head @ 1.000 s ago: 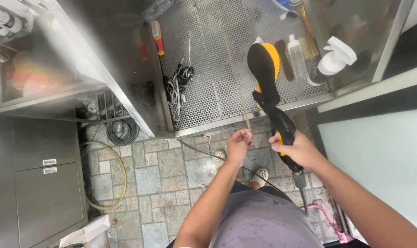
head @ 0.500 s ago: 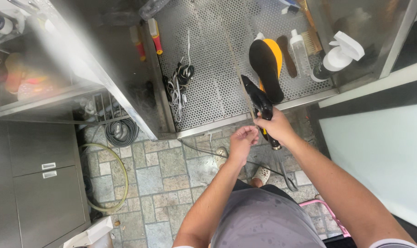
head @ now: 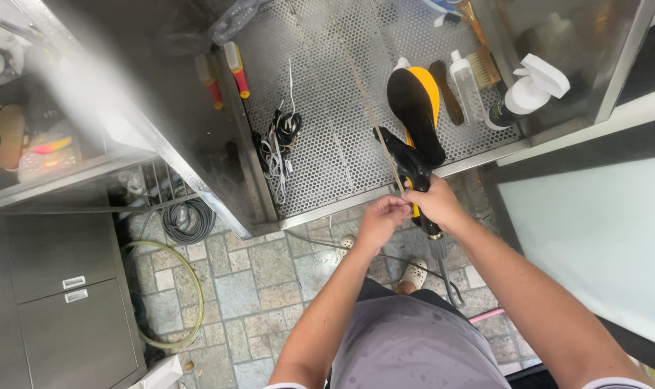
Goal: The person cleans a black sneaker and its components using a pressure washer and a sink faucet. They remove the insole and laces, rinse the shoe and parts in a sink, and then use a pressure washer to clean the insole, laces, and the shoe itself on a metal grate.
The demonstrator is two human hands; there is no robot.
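So the right hand [head: 434, 205] is wrapped tight around the black pistol-shaped spray gun [head: 408, 173], holding it just over the front edge of the perforated steel worktop [head: 327, 144]. The left hand [head: 380, 220] is right next to it, fingers pinched on something small at the gun's grip; can't tell what. A thin stick or jet line [head: 374, 119] runs up from the nozzle area across the mesh. The black-and-yellow shoe insole [head: 416, 115] lies on the worktop just past the gun, looking wet, so I'd guess rinsing is underway, not finished. The brown brush [head: 447, 90], clear bottle [head: 463, 79] and white trigger sprayer [head: 535, 83] sit untouched beside it.
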